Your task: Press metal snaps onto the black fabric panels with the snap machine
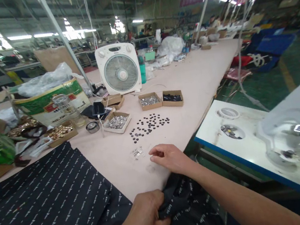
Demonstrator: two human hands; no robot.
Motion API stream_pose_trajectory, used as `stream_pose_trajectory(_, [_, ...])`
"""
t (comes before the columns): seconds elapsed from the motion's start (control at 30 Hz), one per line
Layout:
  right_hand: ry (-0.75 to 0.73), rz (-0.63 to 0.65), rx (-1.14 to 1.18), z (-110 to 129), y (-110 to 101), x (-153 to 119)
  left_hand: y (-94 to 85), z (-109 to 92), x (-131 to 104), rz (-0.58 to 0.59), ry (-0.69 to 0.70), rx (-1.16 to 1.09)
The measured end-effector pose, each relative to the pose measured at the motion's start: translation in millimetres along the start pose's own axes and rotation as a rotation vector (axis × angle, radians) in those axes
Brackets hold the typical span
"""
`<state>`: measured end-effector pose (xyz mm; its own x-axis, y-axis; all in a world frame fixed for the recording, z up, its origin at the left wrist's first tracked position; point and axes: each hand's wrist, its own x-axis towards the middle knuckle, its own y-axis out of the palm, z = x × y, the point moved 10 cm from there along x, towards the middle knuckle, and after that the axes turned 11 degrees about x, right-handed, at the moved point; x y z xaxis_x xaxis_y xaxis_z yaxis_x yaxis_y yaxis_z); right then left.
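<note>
My left hand [147, 214] grips a fold of black fabric with white lettering [47, 206] at the table's near edge. My right hand [169, 158] rests on the pale table [196, 78], fingers curled, fingertips just right of a small pile of silver snap parts [137, 153]. I cannot tell whether the fingers pinch a piece. Beyond it lie scattered black snap buttons [148, 124].
Cardboard trays hold silver parts [117, 122], more silver parts [149, 100] and black parts [172, 98]. A white fan [119, 69], a phone [98, 108], a glass jar [66, 109], bags and gold parts [60, 131] crowd the left. A white machine table [262, 147] stands at right.
</note>
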<state>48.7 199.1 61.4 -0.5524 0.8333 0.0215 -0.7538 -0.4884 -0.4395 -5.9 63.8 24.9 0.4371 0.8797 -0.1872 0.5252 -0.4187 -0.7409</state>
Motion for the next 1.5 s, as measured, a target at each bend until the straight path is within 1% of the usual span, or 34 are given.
stream_pose_trajectory(0.1, [-0.015,-0.034,-0.123,-12.5,5.4,33.8,10.2,7.5,4.5,-0.088,0.049,0.136])
stream_pose_trajectory(0.2, [0.002,-0.082,-0.181,-24.5,2.2,58.9,37.6,21.3,12.4,-0.111,0.132,0.261])
stream_pose_trajectory(0.27, [0.026,-0.121,-0.225,-30.5,-3.0,73.1,62.1,32.0,20.4,-0.091,0.175,0.319])
stream_pose_trajectory(0.33, [0.058,-0.157,-0.286,-34.6,-8.1,86.2,83.6,44.7,29.9,-0.062,0.153,0.352])
stream_pose_trajectory(0.4, [0.082,-0.179,-0.339,-36.3,-10.5,97.6,98.1,54.1,37.7,-0.03,0.105,0.384])
stream_pose_trajectory(0.43, [0.09,-0.182,-0.36,-36.7,-10.2,102.6,101.9,56.0,40.0,-0.013,0.091,0.403])
stream_pose_trajectory(0.5, [0.105,-0.179,-0.387,-37.6,-8.1,110.7,101.2,51.5,39.9,0.003,0.112,0.44])
stream_pose_trajectory(0.57, [0.119,-0.18,-0.405,-38.5,-5.9,116.5,88.7,38.2,33.6,-0.022,0.186,0.449])
stream_pose_trajectory(0.67, [0.13,-0.184,-0.4,-37.2,-4.8,120.3,54.9,14.9,16.3,-0.119,0.285,0.351])
stream_pose_trajectory(0.73, [0.128,-0.187,-0.378,-32.4,-6.8,115.5,32.3,6.4,5.6,-0.169,0.274,0.244])
stream_pose_trajectory(0.8, [0.116,-0.178,-0.315,-23.4,-9.6,99.9,17.1,0.5,-2.6,-0.186,0.247,0.177])
stream_pose_trajectory(0.87, [0.114,-0.141,-0.17,-13.8,-10.6,70.0,10.7,-7.2,-9.2,-0.177,0.256,0.182])
stream_pose_trajectory(0.93, [0.148,-0.078,0.021,-7.4,-7.6,26.7,10.6,-16.0,-15.0,-0.157,0.296,0.234])
stream_pose_trajectory(1.03, [0.237,-0.001,0.218,-5.7,0.7,-50.4,12.4,-30.1,-24.2,-0.165,0.379,0.343])
stream_pose_trajectory(1.13, [0.304,-0.017,0.355,-10.2,6.0,-117.4,12.3,-48.8,-35.6,-0.211,0.485,0.44])
stream_pose_trajectory(1.2, [0.33,-0.06,0.428,-13.7,7.5,-148.8,11.3,-62.1,-42.9,-0.237,0.547,0.475])
stream_pose_trajectory(1.27, [0.34,-0.104,0.487,-15.5,7.9,-169.8,9.3,-74.7,-48.6,-0.26,0.593,0.496])
stream_pose_trajectory(1.33, [0.337,-0.136,0.526,-15.1,6.7,-183.3,7.3,-86.1,-52.5,-0.276,0.629,0.51])
stream_pose_trajectory(1.5, [0.267,-0.158,0.554,-6.1,0.0,-200.3,2.2,-108.3,-60.2,-0.309,0.702,0.5])
